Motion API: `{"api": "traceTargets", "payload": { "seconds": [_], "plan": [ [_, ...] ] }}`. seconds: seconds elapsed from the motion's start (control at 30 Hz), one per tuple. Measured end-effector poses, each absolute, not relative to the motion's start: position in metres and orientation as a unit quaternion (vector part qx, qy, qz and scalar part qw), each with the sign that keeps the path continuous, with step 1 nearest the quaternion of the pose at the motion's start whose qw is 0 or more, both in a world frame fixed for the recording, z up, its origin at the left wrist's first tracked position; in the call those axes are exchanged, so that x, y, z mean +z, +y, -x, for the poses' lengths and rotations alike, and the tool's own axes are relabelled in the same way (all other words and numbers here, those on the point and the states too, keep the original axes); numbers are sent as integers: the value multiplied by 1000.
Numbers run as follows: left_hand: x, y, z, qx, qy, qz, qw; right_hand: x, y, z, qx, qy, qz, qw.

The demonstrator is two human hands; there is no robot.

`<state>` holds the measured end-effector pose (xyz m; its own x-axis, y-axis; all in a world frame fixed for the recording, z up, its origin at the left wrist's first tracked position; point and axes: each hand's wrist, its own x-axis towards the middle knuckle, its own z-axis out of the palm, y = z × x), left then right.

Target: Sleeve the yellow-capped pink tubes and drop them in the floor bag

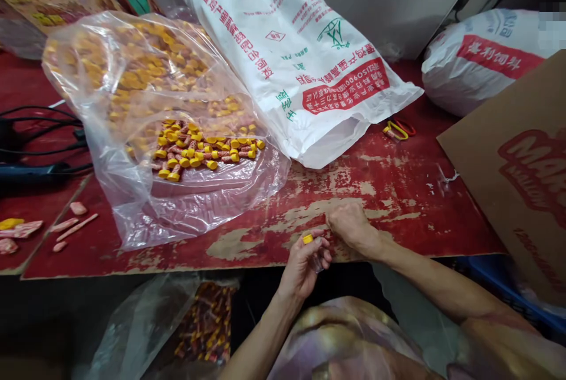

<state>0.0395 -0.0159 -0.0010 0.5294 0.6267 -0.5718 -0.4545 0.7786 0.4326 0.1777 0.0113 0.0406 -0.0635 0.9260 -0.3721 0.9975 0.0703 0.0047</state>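
Near the front edge of the red table, my left hand [304,263] is closed round a small yellow-capped tube [308,239], its cap showing above the fingers. Something clear shows under those fingers, too small to make out. Just right of it, my right hand [352,225] is curled into a fist, back upward, low over the worn tabletop. What that fist holds, if anything, is hidden. Beyond my hands, a clear plastic bag [128,203] lies with its mouth towards me. Many small pink pieces with yellow caps [194,150] fill it and show at its mouth.
A white printed sack [283,61] lies behind my hands, with yellow-and-red-handled scissors [398,130] beside it. Another white sack [481,58] and a cardboard box [522,167] stand right. Black cables [39,132] and loose pink pieces [73,225] lie left. Below hangs another filled bag [206,321].
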Motion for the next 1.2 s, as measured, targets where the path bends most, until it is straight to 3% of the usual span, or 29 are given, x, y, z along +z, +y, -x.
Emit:
{"api": "traceTargets", "payload": {
  "seconds": [0.17, 0.27, 0.37, 0.43, 0.53, 0.6, 0.73, 0.87, 1.2],
  "plan": [
    [1, -14, -46, 312, 371, -99, 869, 29, 7, -194, -104, 701, -698, 102],
    [1, -16, -43, 328, 354, -59, 874, 17, -8, -195, -125, 677, -723, -59],
    [0, -15, -36, 368, 310, -1, 877, 13, -25, -181, -184, 690, -654, -252],
    [0, -13, -30, 403, 296, 17, 866, 12, -26, -172, -192, 732, -571, -319],
    [0, -9, -23, 428, 321, -2, 845, 7, -1, -171, -143, 744, -552, -349],
    [0, -8, -20, 427, 336, -19, 840, 0, 28, -176, -104, 754, -568, -314],
    [-2, -14, -17, 426, 331, -40, 841, -5, 82, -183, -3, 807, -578, -125],
    [-4, -17, -17, 423, 325, -56, 844, 4, 112, -204, 60, 722, -689, 13],
    [-5, -15, -16, 415, 307, -59, 854, 39, 83, -234, -44, 724, -681, 100]
  ]
}}
